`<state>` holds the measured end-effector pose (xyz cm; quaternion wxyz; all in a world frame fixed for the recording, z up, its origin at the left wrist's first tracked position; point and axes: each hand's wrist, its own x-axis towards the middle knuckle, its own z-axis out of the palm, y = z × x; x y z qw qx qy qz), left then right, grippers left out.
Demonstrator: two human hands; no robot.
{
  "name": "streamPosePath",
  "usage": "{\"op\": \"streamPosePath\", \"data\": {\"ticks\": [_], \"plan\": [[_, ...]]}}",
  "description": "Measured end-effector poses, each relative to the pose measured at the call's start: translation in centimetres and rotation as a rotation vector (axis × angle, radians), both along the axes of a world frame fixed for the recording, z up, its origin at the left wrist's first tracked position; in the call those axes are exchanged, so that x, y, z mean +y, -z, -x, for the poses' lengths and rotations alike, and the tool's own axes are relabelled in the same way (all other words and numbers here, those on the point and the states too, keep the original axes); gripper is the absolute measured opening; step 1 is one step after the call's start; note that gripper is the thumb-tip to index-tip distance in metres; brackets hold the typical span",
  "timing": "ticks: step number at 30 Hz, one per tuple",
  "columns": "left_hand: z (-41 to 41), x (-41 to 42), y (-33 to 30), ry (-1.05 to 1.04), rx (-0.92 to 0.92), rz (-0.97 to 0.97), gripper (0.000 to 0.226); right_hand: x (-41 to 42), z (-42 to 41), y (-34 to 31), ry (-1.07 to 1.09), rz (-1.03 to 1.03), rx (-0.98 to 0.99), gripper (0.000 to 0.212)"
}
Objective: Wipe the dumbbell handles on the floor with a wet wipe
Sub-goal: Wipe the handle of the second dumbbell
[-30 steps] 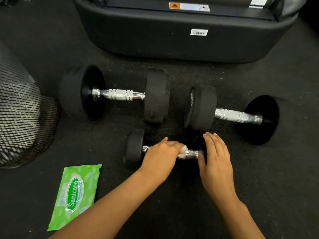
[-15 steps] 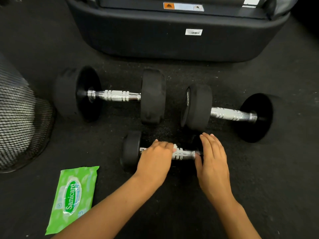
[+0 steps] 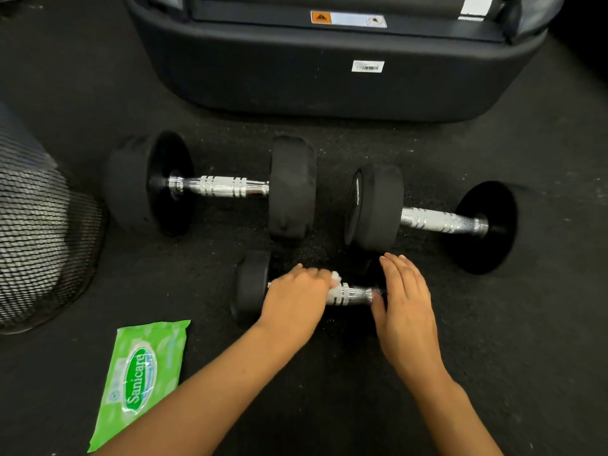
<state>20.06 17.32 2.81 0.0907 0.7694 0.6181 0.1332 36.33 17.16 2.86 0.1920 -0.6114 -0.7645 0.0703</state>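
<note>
Head view, looking down at a dark rubber gym floor [image 3: 493,373]. The left hand [image 3: 292,301] is curled over the chrome handle [image 3: 357,294] of the small dumbbell [image 3: 253,284], and a bunched white wet wipe [image 3: 334,284] is pinched between its fingers and the metal; only a tuft of the wipe is seen past the knuckles. The right hand [image 3: 406,304] is laid flat, fingers straight and together, against the dumbbell's right end, whose weight is hidden beneath it.

The small dumbbell is judged light enough to roll on its round heads, so a steadying palm at one end is needed while the handle is rubbed. The handle is rigid, knurled in bands and smooth between them; it is probably slick where wet. The wipe is soft and limp and is best kept wrapped round the bar.

Beyond the hands, two larger dumbbells are laid on the floor: the left large dumbbell [image 3: 214,185] and the right large dumbbell [image 3: 437,220], each with a bare chrome bar between black heads. These are judged heavy; they are best wiped where they lie, taken by the bar alone.

A green Sanicare wipe pack [image 3: 141,376] is seen near the left forearm, a black mesh bin [image 3: 42,245] at the far left, and the base of a dark gym machine [image 3: 329,80] at the top.
</note>
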Motion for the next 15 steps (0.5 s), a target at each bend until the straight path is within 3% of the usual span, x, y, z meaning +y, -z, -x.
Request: {"op": "streamPosePath", "data": {"ticks": [3, 5, 9, 12, 15], "plan": [[0.0, -0.8, 0.2, -0.067, -0.001, -0.022, 0.022, 0.0, 0.0, -0.1, 0.004, -0.003, 0.004, 0.053], [-0.7, -0.8, -0.1, -0.006, -0.021, -0.006, 0.024, 0.0, 0.0, 0.0, 0.006, -0.007, 0.006, 0.053], [-1.5, 1.2, -1.8, 0.03, 0.017, 0.186, 0.022, 0.1, 0.1, 0.0, 0.009, 0.002, 0.002, 0.054], [-0.9, 0.5, -1.5, -0.058, 0.091, 0.173, 0.02, 0.1, 0.0, 0.0, 0.004, -0.003, -0.001, 0.053], [-1.0, -0.6, -1.0, -0.043, 0.016, 0.12, 0.017, -0.1, 0.0, 0.0, -0.01, -0.022, -0.001, 0.053]]}}
